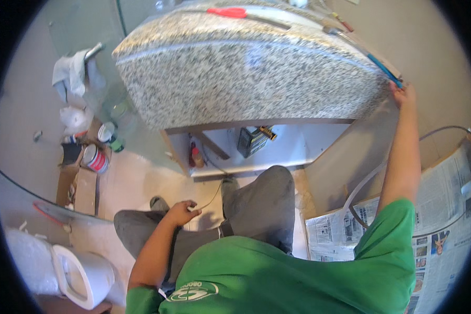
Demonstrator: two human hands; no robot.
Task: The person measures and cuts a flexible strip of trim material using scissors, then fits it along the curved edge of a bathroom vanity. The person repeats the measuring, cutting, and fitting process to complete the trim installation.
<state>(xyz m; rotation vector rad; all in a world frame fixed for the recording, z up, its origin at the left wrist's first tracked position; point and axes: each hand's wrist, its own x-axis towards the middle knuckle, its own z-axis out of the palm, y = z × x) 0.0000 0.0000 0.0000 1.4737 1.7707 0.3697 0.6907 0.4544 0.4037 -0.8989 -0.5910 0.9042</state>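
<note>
My right hand reaches to the right end of the speckled granite countertop. Its fingers are closed at the end of a long blue-handled brush, which lies along the back right edge. Low in front of the cabinet, over my bent legs, is my left hand. Between its pinched fingers is a thin cord, which runs toward the cabinet's base. Inside the open cabinet stand a dark box with a yellow-and-black item and a small red bottle.
Red-handled scissors lie on the countertop. At left are paint tubs, a cardboard box and a hanging grey cloth. A white toilet stands lower left. Newspaper covers the right side, with a looping hose above it.
</note>
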